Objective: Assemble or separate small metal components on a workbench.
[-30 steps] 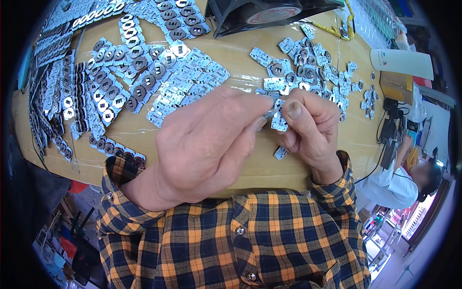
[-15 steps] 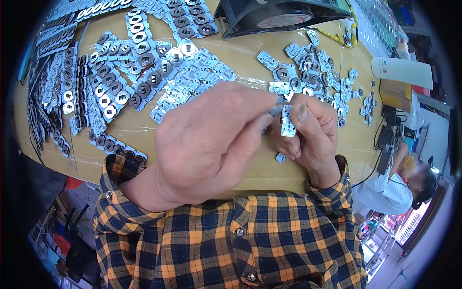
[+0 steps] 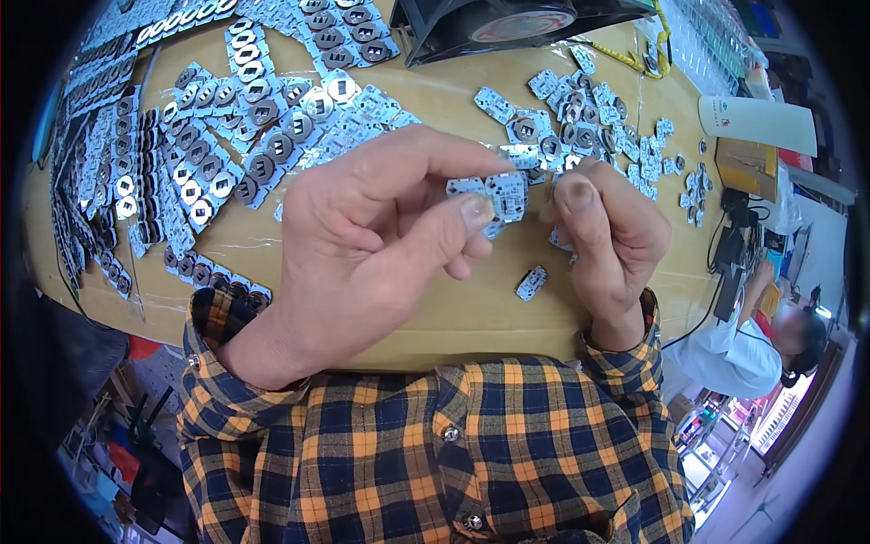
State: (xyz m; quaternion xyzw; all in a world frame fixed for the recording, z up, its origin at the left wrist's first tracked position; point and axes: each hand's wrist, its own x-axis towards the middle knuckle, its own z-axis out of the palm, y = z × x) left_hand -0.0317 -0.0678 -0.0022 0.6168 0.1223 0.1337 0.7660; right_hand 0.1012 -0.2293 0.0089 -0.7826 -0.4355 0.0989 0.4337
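Between the thumb and fingers of my left hand (image 3: 372,236) is a small white circuit board (image 3: 509,196), its printed face and dark parts showing. Close by on the right, my right hand (image 3: 612,227) is closed, thumb pressed on the curled fingers. A bit of a light board (image 3: 561,238) peeks out beneath those fingers; the rest is hidden. On the table under the gap between my hands lies a single small board (image 3: 532,283). Beyond them spreads a heap of loose boards (image 3: 580,127), some carrying round metal coin-cell parts.
Joined panels of boards with round metal parts (image 3: 195,163) cover the table's left side. A black fan (image 3: 526,27) stands at the far edge. On the right are a white cup (image 3: 757,125), a cardboard box (image 3: 748,168), black cables (image 3: 725,258) and another person (image 3: 739,354).
My hands have drawn apart, the left turning to show the board in its fingers. The board that stuck out under my right thumb no longer shows there; the loose board on the table is uncovered.
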